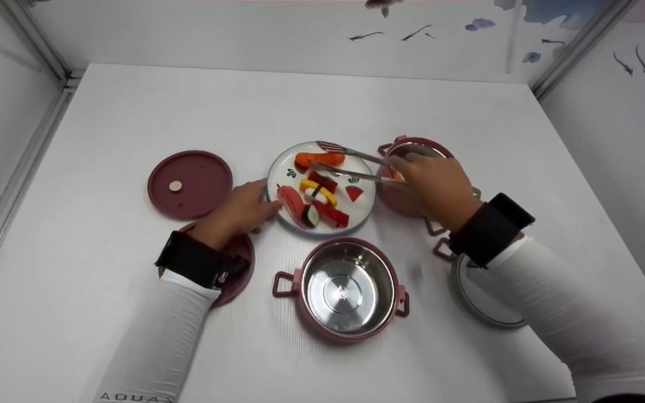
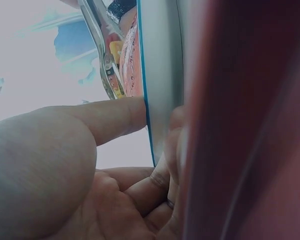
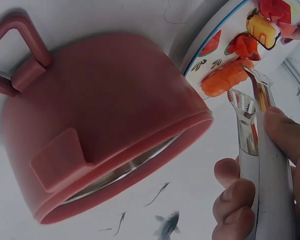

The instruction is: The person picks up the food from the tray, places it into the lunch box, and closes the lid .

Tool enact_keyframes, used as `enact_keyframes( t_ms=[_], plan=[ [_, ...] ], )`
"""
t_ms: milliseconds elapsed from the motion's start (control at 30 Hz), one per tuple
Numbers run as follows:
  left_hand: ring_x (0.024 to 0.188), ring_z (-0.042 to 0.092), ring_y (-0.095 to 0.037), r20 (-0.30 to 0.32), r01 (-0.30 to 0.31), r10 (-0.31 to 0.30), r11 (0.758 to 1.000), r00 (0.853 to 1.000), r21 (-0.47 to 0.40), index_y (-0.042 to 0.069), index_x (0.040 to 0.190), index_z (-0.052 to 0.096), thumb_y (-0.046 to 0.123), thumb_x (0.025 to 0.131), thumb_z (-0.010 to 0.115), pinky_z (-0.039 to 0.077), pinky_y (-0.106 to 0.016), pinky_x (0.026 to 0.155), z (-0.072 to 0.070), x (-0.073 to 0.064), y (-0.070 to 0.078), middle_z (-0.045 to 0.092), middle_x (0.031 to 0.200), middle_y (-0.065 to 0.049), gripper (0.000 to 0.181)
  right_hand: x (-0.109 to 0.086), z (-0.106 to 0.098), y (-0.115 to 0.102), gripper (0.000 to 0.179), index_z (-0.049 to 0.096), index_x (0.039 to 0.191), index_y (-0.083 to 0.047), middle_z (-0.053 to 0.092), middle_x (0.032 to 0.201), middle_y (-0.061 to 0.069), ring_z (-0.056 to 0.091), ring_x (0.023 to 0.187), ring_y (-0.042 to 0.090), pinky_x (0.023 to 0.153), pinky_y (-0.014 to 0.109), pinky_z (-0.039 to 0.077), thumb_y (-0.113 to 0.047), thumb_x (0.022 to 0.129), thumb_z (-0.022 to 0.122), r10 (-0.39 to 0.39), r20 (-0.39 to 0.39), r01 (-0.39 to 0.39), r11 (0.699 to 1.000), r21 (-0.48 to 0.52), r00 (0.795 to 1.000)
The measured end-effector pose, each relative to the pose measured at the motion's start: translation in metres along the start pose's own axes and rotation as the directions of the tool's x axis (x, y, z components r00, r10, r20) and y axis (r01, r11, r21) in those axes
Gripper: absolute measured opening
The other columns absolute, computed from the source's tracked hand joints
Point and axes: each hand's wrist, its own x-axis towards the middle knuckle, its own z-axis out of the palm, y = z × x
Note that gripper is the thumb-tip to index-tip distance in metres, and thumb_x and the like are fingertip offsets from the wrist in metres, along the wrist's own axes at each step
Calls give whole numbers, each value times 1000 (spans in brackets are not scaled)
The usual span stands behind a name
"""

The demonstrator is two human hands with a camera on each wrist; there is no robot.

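A white plate (image 1: 363,210) with a blue rim carries toy food: an orange carrot-shaped piece (image 1: 325,158), a red watermelon wedge (image 1: 354,193) and several sushi-like pieces. My left hand (image 1: 241,210) holds the plate's left edge, its thumb against the rim and the other fingers lower, by the underside, in the left wrist view. With my right hand (image 1: 437,184) I grip metal tongs (image 3: 275,190). Their parted tips lie about the carrot-shaped piece; whether both touch it, I cannot tell. A pink pot (image 3: 100,100) stands under my right hand, with something orange inside.
A second pink pot (image 1: 314,324) with a shiny steel inside stands in front of the plate. One dark red lid (image 1: 210,187) lies at left; another dark red round piece (image 1: 243,288) is partly under my left wrist. A grey-rimmed round vessel (image 1: 485,310) sits beneath my right forearm.
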Motion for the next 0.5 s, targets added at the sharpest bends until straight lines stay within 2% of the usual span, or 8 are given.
enact_keyframes(
  t_ms=[133, 267, 500],
  plan=[
    [56, 61, -17, 18, 11, -11, 1000, 1000, 1, 16, 144, 48, 31, 100, 58, 51, -28, 51, 0, -1, -2, 66, 89, -8, 48, 7, -1, -2, 40, 66, 127, -14, 75, 99, 12, 71, 93, 31, 83, 51, 59, -33, 92, 72, 14, 51, -14, 1000, 4, 999],
    [56, 60, -17, 10, 8, -8, 1000, 1000, 3, 18, 145, 48, 31, 100, 58, 51, -28, 50, -2, -1, -1, 66, 89, -8, 48, 14, -4, -3, 42, 65, 131, -13, 75, 100, 13, 71, 95, 32, 88, 53, 57, -33, 94, 70, 27, 77, -27, 1000, -1, 997],
    [57, 60, -17, 11, -13, 13, 1000, 1000, -5, 17, 146, 47, 30, 100, 58, 52, -28, 51, -2, -1, -1, 67, 89, -9, 49, 19, -4, -2, 40, 65, 129, -11, 75, 100, 13, 70, 95, 33, 86, 52, 58, -34, 96, 67, 21, 103, -22, 1000, 5, 994]
  ],
)
